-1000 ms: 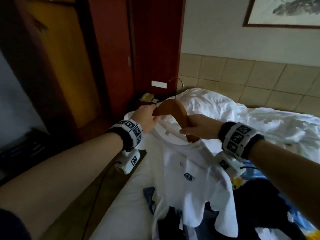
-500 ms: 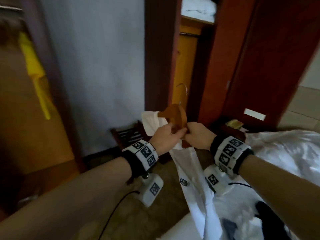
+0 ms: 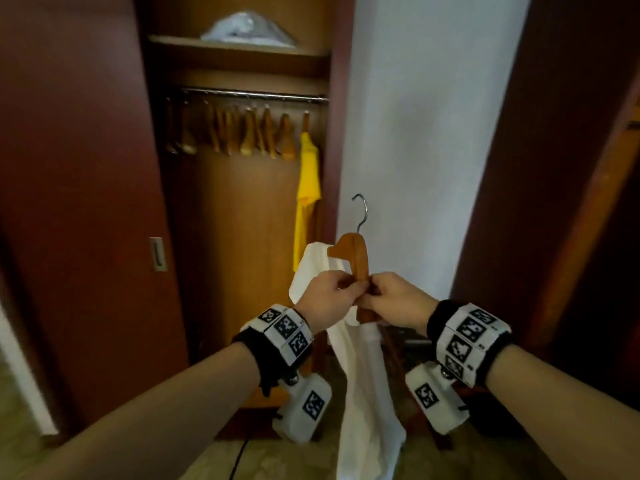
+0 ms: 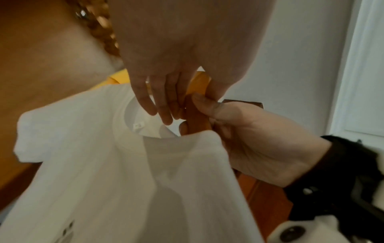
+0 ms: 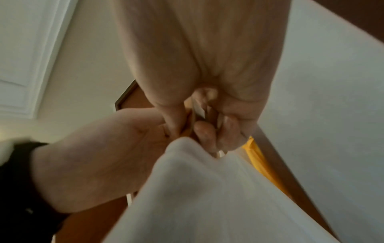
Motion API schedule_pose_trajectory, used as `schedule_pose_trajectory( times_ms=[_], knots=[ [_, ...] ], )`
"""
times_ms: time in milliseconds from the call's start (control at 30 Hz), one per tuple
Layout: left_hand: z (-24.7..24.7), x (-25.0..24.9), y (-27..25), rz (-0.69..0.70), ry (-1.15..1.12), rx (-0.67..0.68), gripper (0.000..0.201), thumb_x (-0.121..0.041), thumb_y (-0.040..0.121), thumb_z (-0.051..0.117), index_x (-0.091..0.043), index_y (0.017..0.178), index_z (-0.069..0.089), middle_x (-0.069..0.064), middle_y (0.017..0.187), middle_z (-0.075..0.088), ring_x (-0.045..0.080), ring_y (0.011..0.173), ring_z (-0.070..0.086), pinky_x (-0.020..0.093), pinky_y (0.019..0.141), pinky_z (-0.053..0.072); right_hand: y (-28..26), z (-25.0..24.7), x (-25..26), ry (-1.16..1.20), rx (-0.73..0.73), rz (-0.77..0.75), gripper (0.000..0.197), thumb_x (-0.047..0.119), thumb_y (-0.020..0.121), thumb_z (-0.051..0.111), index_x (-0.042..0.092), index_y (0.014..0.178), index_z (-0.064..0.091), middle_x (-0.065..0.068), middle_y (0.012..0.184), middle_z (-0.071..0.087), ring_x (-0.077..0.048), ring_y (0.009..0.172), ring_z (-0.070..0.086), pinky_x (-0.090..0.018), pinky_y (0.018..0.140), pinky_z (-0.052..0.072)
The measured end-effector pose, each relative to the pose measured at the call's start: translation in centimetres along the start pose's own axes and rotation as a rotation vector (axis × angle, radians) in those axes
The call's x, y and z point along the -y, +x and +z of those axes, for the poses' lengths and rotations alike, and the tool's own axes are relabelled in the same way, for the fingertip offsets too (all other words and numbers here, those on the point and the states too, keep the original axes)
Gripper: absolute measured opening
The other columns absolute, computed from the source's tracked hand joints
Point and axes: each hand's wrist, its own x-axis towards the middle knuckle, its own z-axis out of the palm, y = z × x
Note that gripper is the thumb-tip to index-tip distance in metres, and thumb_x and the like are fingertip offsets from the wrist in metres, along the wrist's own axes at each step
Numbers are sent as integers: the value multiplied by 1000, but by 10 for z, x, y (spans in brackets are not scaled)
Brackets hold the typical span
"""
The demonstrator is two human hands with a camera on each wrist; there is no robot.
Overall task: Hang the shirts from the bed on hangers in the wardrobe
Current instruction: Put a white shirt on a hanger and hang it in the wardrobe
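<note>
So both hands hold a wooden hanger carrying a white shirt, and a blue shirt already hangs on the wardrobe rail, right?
Nearly. The shirt already hanging on the metal wardrobe rail is yellow, not blue, as the head view shows. The rest holds: the left hand and right hand hold the wooden hanger carrying the white shirt.

A wooden hanger with a metal hook pointing up is held upright in front of the open wardrobe, its near arm slanting down toward the camera. A white shirt is partly threaded on it: one shoulder drapes over the far arm, the round collar gapes open beside the near arm, and the body hangs limp below. Inside the wardrobe a yellow shirt hangs at the rail's right end, beside a row of bare wooden hangers.
</note>
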Motion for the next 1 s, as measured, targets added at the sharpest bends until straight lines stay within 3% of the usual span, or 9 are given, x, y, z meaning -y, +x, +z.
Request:
schedule_pose_trajectory(
  times_ms=[167,267,367,467,600,733,800,867,1000],
  knots=[
    [-69,48,62,-45,-53,-141,30,-32,96,56,-8,97,74,13,90,74,28,84,69,42,80,55,113,28,24,72,15,-81,30,22,94,65,-8,97,65,-15,75,63,-16,55,52,-26,50,38],
    [-100,64,111,-53,-77,-170,32,-26,100,50,-1,104,71,17,92,72,19,75,66,32,69,55,184,31,35,17,-48,-129,32,30,91,67,-1,82,69,-9,67,61,-14,53,51,-33,56,41],
    [-130,69,171,-80,-78,-159,35,-26,101,49,3,105,69,12,84,69,11,64,63,21,58,52,251,17,47,74,-43,-131,36,28,93,65,-7,96,68,-9,67,56,-15,53,49,-33,57,41],
    [-154,70,236,-96,-81,-165,39,-31,102,47,2,107,69,13,84,71,16,65,64,27,59,53,310,-6,58,138,-27,-159,32,29,95,65,-3,99,69,-8,68,52,-11,49,43,-26,49,36],
    [-168,78,316,-88,-136,-206,44,-33,104,40,2,109,67,9,83,67,13,62,61,25,52,49,380,-32,62,227,-37,-179,29,28,96,63,14,71,62,0,53,46,-11,45,38,-23,45,30],
    [-181,100,390,-89,-40,-219,39,-33,102,40,-9,112,69,11,99,71,23,90,65,38,78,52,446,-49,56,177,-84,-170,30,32,96,64,17,70,62,4,52,48,-10,46,43,-24,46,35],
    [-193,108,423,-29,93,-235,32,-23,100,42,-16,119,67,2,110,66,19,104,59,31,88,45,477,-56,52,156,-121,-161,28,33,96,63,18,72,62,5,56,50,-10,50,47,-24,49,36],
    [-206,114,453,59,331,-253,36,-14,98,45,-18,130,59,2,126,59,20,117,54,25,93,40,505,-60,47,155,-147,-152,27,33,97,62,18,75,62,3,62,53,-13,55,50,-26,52,38],
    [-225,129,512,171,912,-262,54,-20,89,56,-22,141,41,7,142,36,29,135,32,41,109,33,551,-64,46,115,-206,-116,26,35,96,62,14,82,66,-5,74,63,-24,69,62,-37,64,53]
  ],
)
